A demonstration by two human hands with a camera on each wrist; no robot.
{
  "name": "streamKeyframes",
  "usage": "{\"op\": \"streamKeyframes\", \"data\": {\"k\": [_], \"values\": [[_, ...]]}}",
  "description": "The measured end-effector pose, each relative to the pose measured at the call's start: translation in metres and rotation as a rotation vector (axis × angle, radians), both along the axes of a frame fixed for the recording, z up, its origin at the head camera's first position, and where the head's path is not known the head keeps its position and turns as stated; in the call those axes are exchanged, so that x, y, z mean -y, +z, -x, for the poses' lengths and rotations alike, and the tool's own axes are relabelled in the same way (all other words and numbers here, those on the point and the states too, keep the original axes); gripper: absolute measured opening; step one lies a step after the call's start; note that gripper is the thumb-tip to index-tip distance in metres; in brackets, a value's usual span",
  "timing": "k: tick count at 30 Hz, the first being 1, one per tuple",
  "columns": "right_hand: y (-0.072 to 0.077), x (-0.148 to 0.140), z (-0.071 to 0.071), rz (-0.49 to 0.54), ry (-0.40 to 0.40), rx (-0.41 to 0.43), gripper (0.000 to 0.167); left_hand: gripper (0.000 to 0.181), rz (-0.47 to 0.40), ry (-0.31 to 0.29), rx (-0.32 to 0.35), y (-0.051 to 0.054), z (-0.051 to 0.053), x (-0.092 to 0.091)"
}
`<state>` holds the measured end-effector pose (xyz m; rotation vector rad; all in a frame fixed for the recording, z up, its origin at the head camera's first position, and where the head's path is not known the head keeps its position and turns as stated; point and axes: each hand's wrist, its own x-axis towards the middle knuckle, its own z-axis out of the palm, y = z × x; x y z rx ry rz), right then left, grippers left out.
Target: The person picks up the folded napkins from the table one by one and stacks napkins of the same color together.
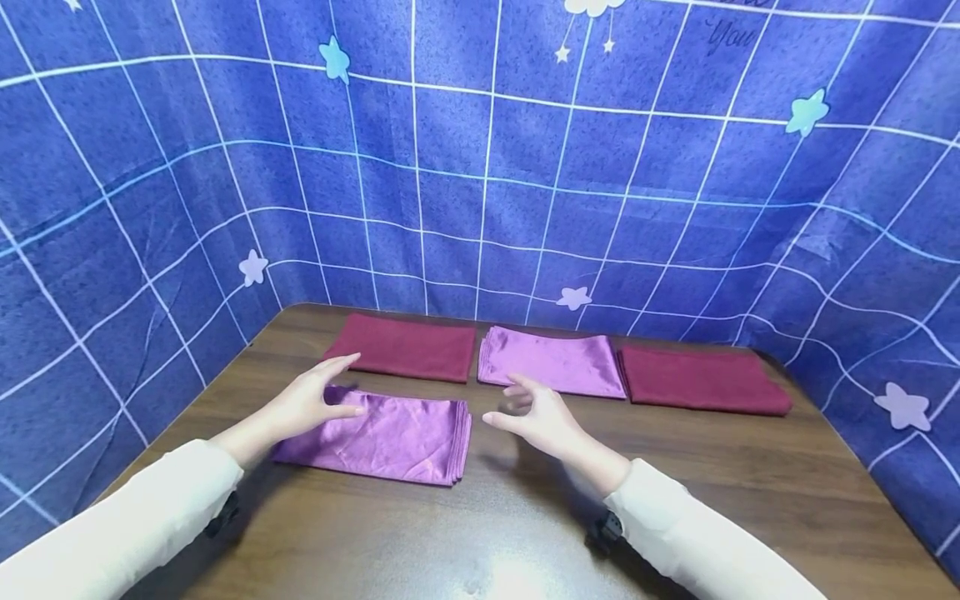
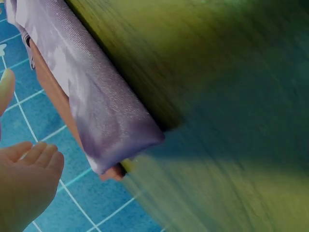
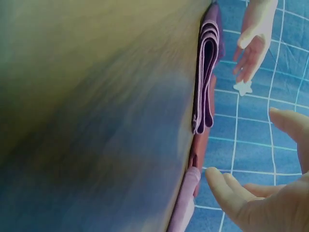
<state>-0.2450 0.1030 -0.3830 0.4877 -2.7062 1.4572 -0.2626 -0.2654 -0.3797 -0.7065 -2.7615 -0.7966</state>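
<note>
A folded purple satin cloth (image 1: 397, 437) lies on the wooden table at front left, its layered edges facing right. Over its left part hovers my left hand (image 1: 311, 404), thumb and fingers spread with nothing between them; the left wrist view shows this hand (image 2: 31, 179) apart from the cloth (image 2: 106, 111). My right hand (image 1: 543, 421) is held above the table, right of that cloth, its fingers loosely bent and holding nothing. Behind the right hand lies a second folded purple cloth (image 1: 555, 362). In the right wrist view, stacked folds of the front cloth (image 3: 207, 72) show edge-on.
A folded dark red cloth (image 1: 412, 346) sits at the back left, and another dark red cloth (image 1: 701, 379) at the back right, beside the second purple one. A blue curtain (image 1: 450, 183) with white grid lines and stars surrounds the table (image 1: 420, 542) at the back and sides.
</note>
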Motion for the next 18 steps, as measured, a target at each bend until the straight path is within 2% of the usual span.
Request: {"op": "streamKeyframes", "data": {"k": [3,7,18], "values": [[0.001,0.004,0.001,0.005,-0.021,0.029,0.075,0.085,-0.006,0.027,0.013,-0.002,0.000,0.004],[0.001,0.010,0.000,0.062,-0.037,0.090,0.075,0.087,-0.021,0.058,0.029,-0.005,0.001,0.008],[-0.001,0.027,0.001,0.293,-0.018,0.326,0.079,0.081,-0.014,0.077,-0.002,-0.008,0.002,0.023]]}}
